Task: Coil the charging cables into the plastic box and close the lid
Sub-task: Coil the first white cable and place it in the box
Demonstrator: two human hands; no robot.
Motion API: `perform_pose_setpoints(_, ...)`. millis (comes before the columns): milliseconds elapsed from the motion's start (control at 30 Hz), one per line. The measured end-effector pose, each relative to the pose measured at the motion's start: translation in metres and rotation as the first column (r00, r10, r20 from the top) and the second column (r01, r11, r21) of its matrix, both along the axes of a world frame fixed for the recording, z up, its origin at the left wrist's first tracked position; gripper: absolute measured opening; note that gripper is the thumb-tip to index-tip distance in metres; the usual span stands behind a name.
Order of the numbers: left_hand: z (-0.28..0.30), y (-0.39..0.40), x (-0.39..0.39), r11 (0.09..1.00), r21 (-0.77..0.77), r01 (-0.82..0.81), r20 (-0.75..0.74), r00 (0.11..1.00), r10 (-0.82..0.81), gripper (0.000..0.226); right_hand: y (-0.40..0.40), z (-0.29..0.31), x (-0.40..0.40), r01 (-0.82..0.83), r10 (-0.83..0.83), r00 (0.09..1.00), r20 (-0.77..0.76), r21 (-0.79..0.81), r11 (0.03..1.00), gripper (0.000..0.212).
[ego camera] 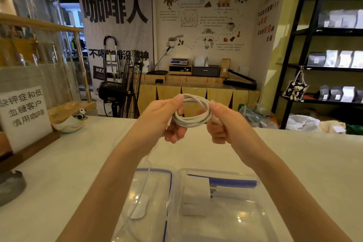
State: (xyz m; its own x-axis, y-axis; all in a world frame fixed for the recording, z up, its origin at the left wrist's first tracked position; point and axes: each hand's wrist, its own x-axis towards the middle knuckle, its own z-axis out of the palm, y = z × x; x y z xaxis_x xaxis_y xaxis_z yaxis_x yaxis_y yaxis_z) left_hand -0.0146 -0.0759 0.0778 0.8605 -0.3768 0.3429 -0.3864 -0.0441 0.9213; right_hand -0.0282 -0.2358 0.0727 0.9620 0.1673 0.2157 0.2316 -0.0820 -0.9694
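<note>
Both hands are raised above the counter and grip one white charging cable wound into a loop of several turns. My left hand pinches the loop's left side. My right hand pinches its right side. Below my forearms stands the clear plastic box, with a white charger plug and a blue strip inside. The clear lid with a blue seal lies to its left. A thin white wire runs across the lid, near a small white oval piece.
A printed sign in a wooden stand and a bowl with a panda figure are at the left of the white counter. A grey ashtray sits at the left edge. Behind the counter are a fan and shelves.
</note>
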Motion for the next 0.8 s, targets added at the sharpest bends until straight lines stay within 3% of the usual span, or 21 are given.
perform_pose_setpoints(33, 0.002, 0.003, 0.0, 1.0, 0.009, 0.004, -0.021, 1.0, -0.004, 0.041, -0.002, 0.002, 0.0, 0.005, -0.005, 0.999, -0.047, 0.005, 1.0, 0.039)
perform_pose_setpoints(133, 0.004, 0.01, 0.003, 0.998, 0.066, 0.01, -0.052, 0.999, -0.007, 0.043, -0.009, 0.002, 0.0, -0.023, 0.027, 0.999, 0.033, -0.129, 0.991, 0.05)
perform_pose_setpoints(233, 0.004, 0.017, 0.008, 0.99, 0.142, -0.008, -0.056, 0.998, 0.016, 0.043, -0.02, 0.003, 0.0, -0.079, 0.077, 0.997, -0.018, -0.287, 0.955, 0.051)
perform_pose_setpoints(333, 0.001, 0.018, 0.012, 0.978, 0.209, -0.016, -0.049, 0.998, 0.027, 0.041, -0.03, 0.006, -0.003, -0.204, 0.158, 0.975, -0.156, -0.347, 0.916, 0.048)
perform_pose_setpoints(433, -0.006, 0.007, 0.012, 0.968, 0.251, 0.006, -0.085, 0.996, 0.015, 0.039, -0.037, 0.0, -0.005, -0.203, 0.153, 0.978, -0.142, -0.473, 0.857, 0.043)
perform_pose_setpoints(533, -0.018, -0.014, 0.012, 0.947, 0.321, 0.02, -0.102, 0.995, 0.013, 0.039, -0.045, -0.01, -0.006, -0.121, 0.051, 0.984, -0.17, -0.432, 0.894, 0.038)
perform_pose_setpoints(667, -0.036, -0.042, 0.01, 0.908, 0.419, 0.017, -0.151, 0.987, 0.051, 0.039, -0.063, -0.024, -0.015, -0.085, -0.031, 0.936, -0.35, -0.312, 0.946, 0.04)
perform_pose_setpoints(800, -0.051, -0.062, 0.005, 0.852, 0.517, 0.079, -0.237, 0.97, 0.054, 0.038, -0.08, -0.035, -0.028, -0.083, -0.072, 0.925, -0.373, -0.382, 0.92, 0.023)
